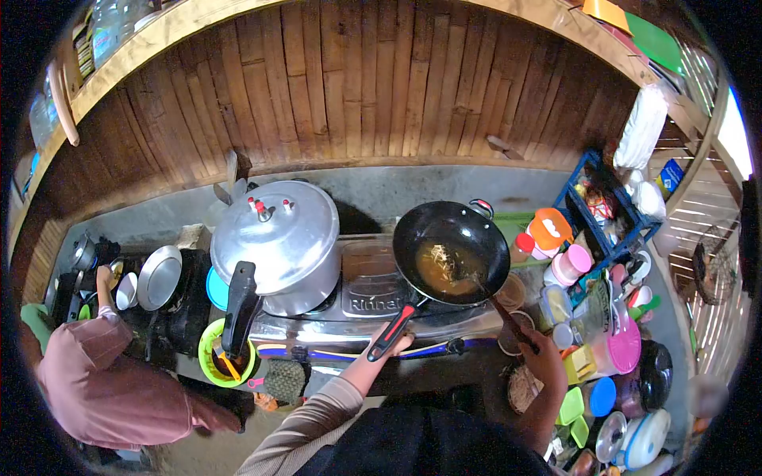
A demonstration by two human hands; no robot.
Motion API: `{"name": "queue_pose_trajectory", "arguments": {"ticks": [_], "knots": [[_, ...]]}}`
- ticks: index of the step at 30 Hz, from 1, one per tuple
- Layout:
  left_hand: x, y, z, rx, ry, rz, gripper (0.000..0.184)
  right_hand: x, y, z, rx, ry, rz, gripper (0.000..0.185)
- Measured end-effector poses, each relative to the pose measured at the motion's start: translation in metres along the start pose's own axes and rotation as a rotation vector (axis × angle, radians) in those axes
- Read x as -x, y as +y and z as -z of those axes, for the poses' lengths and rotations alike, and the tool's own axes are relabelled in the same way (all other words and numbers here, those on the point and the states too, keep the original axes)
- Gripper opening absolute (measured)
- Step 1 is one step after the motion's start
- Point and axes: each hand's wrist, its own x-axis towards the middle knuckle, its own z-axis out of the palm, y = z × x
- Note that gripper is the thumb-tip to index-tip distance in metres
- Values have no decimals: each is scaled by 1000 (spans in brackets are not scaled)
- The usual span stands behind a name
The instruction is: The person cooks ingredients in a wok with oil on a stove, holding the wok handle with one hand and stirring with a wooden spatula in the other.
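A black wok (496, 238) sits on the right burner of the gas stove (369, 270), with brownish liquid and pale shredded bits at its bottom. My left hand (401, 343) is closed around the wok's black and red handle (394, 329). In my right hand (546, 369) is the dark handle of a long stirring tool (508, 317). Its far end reaches over the wok's right rim into the liquid, where its shape is hidden. To the left, a large silver pressure cooker (274, 230) with a black handle covers the other burner.
At the left another person (119, 381) reaches toward pans and bowls. A lime-green bucket (208, 369) with utensils stands by the stove's front left. Containers, a pink tub (619, 349) and a blue rack (591, 214) crowd the right side. A bamboo wall (357, 87) rises behind.
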Motion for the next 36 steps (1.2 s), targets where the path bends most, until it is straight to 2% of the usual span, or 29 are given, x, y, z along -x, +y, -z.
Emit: {"name": "queue_pose_trajectory", "arguments": {"ticks": [4,6,10,11,12,15,17,19,20,22,24,28,30,33,34,35,36], "knots": [[4,0,-3,-20,87,-54,37,18,-8,15,101,-59,-113,41],[7,10,5,-8,1,59,36,25,-17,24,87,-48,-111,41],[20,31,21,2,-64,90,36,35,-19,35,106,-20,-143,40],[11,17,12,-12,-13,-9,36,36,-17,36,108,-20,-143,40],[9,14,9,-25,39,-109,36,35,-15,36,123,-28,-132,39],[12,19,12,-36,-43,16,36,28,-3,24,176,-57,-106,39],[21,31,22,-33,-33,-2,36,19,1,10,209,-79,-90,39],[20,30,21,-33,-22,-22,36,11,-6,-10,8,-74,-31,39],[14,18,13,-70,12,-52,37,7,-4,-19,75,-57,-18,39],[11,14,10,-108,47,-83,37,-7,-5,-36,13,-50,33,39],[15,24,17,-41,-57,47,38,-22,-1,-53,-75,-16,110,39],[21,29,24,-12,-109,99,40,-57,10,-80,-119,32,128,39],[10,6,14,16,-20,20,41,-75,9,-87,-74,96,230,38],[15,11,15,89,-5,11,40,-91,18,-87,-58,98,238,38],[15,18,13,-102,35,-37,39,-95,21,-88,-39,181,342,37],[16,21,15,-99,37,-35,39,-95,19,-86,-38,178,344,37],[16,23,18,-110,-15,-23,38,-96,17,-84,-67,139,220,36]]}}
